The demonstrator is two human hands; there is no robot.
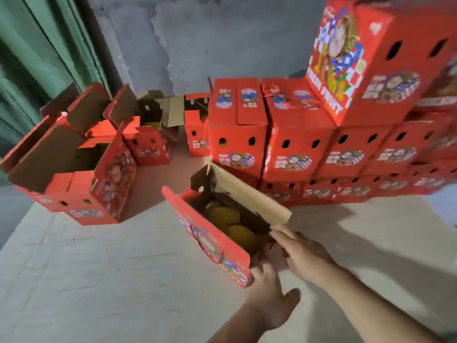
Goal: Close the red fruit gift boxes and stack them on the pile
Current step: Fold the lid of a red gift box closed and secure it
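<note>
Left hand (268,290) gripping open box (217,233) near end; right hand (300,251) flat, fingers straight, at brown flap (249,194).

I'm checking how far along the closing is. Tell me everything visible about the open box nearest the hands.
The open box is red printed cardboard, brown inside, standing on the pale floor before the pile. Both long flaps stand open: the red near one, the brown far one. Yellow netted fruit lies inside. The left hand holds the near flap's end; the right hand touches the far flap's corner.
</note>
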